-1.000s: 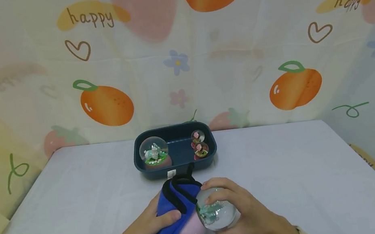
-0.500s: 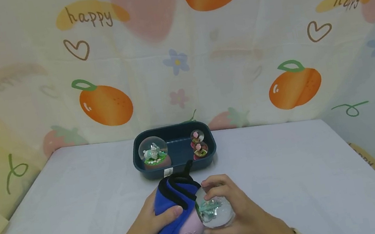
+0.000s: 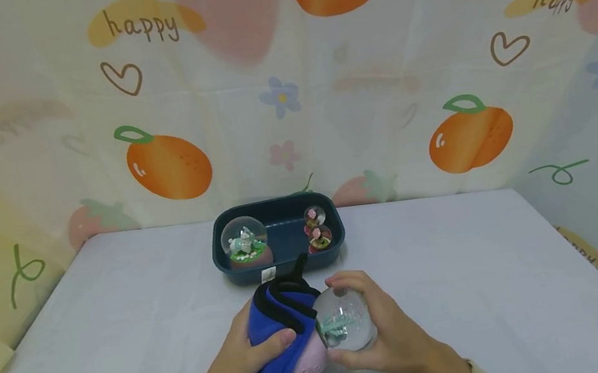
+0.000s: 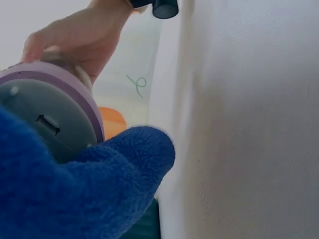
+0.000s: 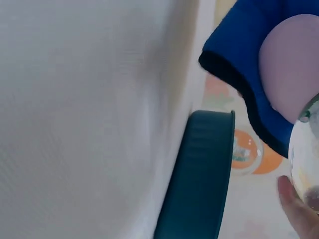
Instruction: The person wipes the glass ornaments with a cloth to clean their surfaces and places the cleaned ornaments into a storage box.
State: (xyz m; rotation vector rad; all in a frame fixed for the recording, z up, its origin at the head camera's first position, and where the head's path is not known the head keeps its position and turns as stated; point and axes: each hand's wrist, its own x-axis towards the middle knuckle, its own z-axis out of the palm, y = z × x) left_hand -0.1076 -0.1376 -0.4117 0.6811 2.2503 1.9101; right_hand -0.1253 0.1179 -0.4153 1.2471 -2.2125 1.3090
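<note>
Low in the middle of the head view, a snow globe with a clear dome [image 3: 351, 315] and a pink base [image 3: 311, 364] lies tipped sideways, above the table. My right hand [image 3: 395, 334] grips the dome, fingers over its top and thumb below. A blue cloth [image 3: 273, 321] with black edging wraps part of the base, and my left hand [image 3: 240, 355] holds the cloth against it, thumb on top. The grey underside [image 4: 50, 114] of the base, with a small slot, shows in the left wrist view. Cloth [image 5: 234, 50] and dome [image 5: 306, 149] also appear in the right wrist view.
Just beyond the hands stands a dark teal tray [image 3: 288, 269] on the white table [image 3: 122, 332]. Inside it are a larger snow globe [image 3: 247, 243] at left and two small globes [image 3: 319, 237] at right. A fruit-print curtain [image 3: 357, 105] hangs behind.
My right hand has shifted slightly up with the dome, which has turned a little. The base has moved slightly right and up. The left hand keeps its hold on the cloth.
</note>
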